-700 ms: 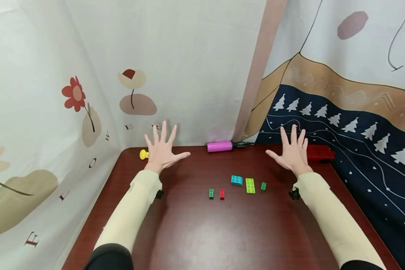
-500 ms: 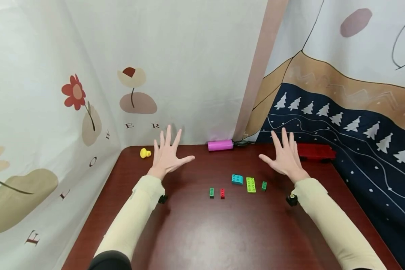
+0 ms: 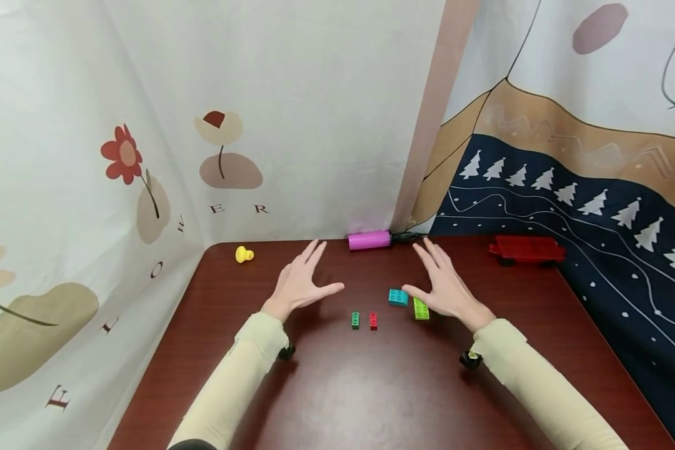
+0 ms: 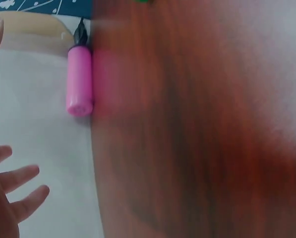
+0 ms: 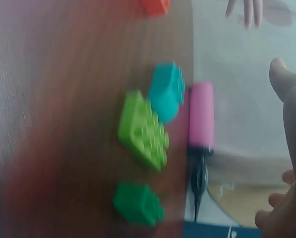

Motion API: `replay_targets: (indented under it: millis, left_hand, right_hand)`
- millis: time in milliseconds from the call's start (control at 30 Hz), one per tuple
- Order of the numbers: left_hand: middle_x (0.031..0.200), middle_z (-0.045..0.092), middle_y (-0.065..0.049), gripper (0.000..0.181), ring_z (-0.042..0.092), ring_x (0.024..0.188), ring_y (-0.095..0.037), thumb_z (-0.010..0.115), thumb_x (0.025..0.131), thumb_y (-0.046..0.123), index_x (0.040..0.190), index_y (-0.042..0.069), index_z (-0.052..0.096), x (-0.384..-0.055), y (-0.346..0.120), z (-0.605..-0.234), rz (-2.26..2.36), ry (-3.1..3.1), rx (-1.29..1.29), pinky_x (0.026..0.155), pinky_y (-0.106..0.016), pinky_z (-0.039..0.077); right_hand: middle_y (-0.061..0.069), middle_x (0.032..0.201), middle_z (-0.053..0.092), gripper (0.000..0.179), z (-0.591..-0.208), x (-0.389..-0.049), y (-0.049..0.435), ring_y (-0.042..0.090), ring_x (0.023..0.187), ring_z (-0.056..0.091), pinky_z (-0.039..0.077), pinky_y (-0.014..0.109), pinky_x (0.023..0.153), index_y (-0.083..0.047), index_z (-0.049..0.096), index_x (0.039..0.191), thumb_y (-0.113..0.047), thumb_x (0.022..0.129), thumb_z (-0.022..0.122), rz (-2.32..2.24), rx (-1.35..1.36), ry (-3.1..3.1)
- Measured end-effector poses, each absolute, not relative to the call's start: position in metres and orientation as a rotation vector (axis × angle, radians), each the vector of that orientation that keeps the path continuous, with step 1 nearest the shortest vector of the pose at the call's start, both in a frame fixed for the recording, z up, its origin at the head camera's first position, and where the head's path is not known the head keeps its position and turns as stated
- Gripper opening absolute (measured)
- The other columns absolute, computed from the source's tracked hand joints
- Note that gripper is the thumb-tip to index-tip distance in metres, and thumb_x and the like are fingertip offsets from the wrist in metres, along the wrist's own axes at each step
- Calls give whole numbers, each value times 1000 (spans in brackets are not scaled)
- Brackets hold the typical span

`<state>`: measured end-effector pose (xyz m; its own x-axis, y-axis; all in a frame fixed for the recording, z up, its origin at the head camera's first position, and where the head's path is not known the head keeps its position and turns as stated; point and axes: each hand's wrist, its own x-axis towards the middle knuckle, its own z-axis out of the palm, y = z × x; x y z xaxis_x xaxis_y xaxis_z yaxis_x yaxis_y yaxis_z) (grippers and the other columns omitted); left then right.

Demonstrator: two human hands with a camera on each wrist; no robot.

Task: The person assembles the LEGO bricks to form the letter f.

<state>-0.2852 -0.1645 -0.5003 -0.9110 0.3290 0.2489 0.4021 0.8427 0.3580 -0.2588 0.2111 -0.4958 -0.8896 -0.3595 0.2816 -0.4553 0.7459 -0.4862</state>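
Note:
Both bare hands hover over a dark red-brown table, fingers spread, holding nothing. My left hand (image 3: 299, 284) is left of a small green toy brick (image 3: 355, 320) and a red brick (image 3: 374, 321). My right hand (image 3: 449, 289) overlaps a lime-green brick (image 3: 421, 310) in the head view, its thumb near a teal brick (image 3: 397, 297). Another green brick (image 5: 137, 203), hidden behind this hand in the head view, shows beside the lime one in the right wrist view. In the left wrist view, the left fingers (image 4: 26, 203) are extended.
Along the back edge lies a pink-purple balloon pump (image 3: 369, 240) with a black nozzle. A yellow knob-shaped piece (image 3: 244, 254) lies at the back left, a red toy vehicle (image 3: 527, 249) at the back right. Printed curtains (image 3: 315, 125) hang behind the table.
Both hands have come inward and nearer the person, the left moving right and the right moving left. The right hand now covers the right-hand green brick. The bricks stay put.

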Motion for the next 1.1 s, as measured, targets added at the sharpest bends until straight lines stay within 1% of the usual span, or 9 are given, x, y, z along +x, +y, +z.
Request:
replay_targets:
  millis: [167, 267, 400, 500, 600, 667, 733, 833, 1100]
  left_hand:
    - [167, 38, -2, 106, 45, 147, -30, 66, 81, 83, 165, 29, 33, -276, -155, -509, -687, -2845, -659, 109, -58, 46]
    - [160, 47, -1, 101, 52, 141, -27, 70, 80, 80, 161, 26, 42, -268, -150, -515, -818, -2874, -703, 108, -57, 47]
    - [146, 61, -1, 90, 63, 125, -25, 81, 79, 68, 151, 19, 57, -261, -144, -524, -1034, -2897, -801, 102, -52, 51]
    - [136, 68, 0, 83, 64, 120, -22, 88, 79, 57, 145, 14, 62, -259, -141, -531, -1148, -2902, -887, 101, -46, 52]
    - [130, 71, 2, 75, 64, 116, -19, 92, 79, 47, 140, 11, 66, -258, -138, -537, -1213, -2892, -961, 101, -43, 52]
    - [125, 72, 4, 69, 64, 112, -17, 95, 77, 42, 134, 11, 70, -259, -136, -541, -1232, -2879, -1003, 100, -40, 52]
    - [119, 74, 6, 62, 64, 108, -15, 96, 76, 38, 127, 12, 74, -259, -134, -544, -1233, -2888, -1026, 97, -37, 53]
    - [111, 74, 10, 53, 63, 103, -11, 98, 73, 35, 118, 16, 78, -259, -132, -549, -1221, -2912, -1031, 94, -32, 53]
    - [102, 73, 10, 43, 62, 98, -9, 97, 76, 31, 113, 18, 80, -257, -127, -555, -1246, -2907, -1009, 91, -30, 53]
  right_hand:
    - [11, 172, 27, 92, -502, -242, 189, 38, 154, 29, 33, 67, 117, -18, 33, 165, -50, 92, 79, 970, 771, -2720]
    - [12, 168, 35, 88, -508, -234, 177, 35, 151, 37, 37, 62, 116, -17, 38, 163, -49, 92, 79, 1003, 829, -2718]
    - [12, 161, 45, 81, -515, -225, 166, 31, 145, 47, 45, 57, 112, -15, 43, 159, -43, 93, 81, 1027, 872, -2734]
    - [13, 154, 52, 76, -520, -221, 161, 28, 131, 59, 52, 51, 104, -12, 48, 156, -39, 94, 81, 1077, 885, -2756]
    - [15, 143, 60, 71, -525, -219, 156, 25, 114, 66, 59, 43, 93, -8, 52, 152, -34, 94, 82, 1129, 902, -2768]
    - [17, 135, 64, 67, -529, -219, 153, 23, 105, 68, 60, 38, 87, -4, 54, 149, -29, 94, 82, 1171, 925, -2767]
    - [16, 128, 67, 64, -534, -218, 150, 22, 101, 70, 60, 34, 83, 0, 56, 147, -26, 94, 82, 1173, 956, -2773]
    - [14, 124, 69, 59, -540, -218, 145, 21, 98, 71, 60, 31, 81, 1, 59, 143, -23, 94, 82, 1168, 981, -2789]
    - [7, 116, 72, 47, -554, -219, 137, 19, 95, 69, 58, 30, 80, -2, 68, 131, -22, 92, 84, 1131, 945, -2797]
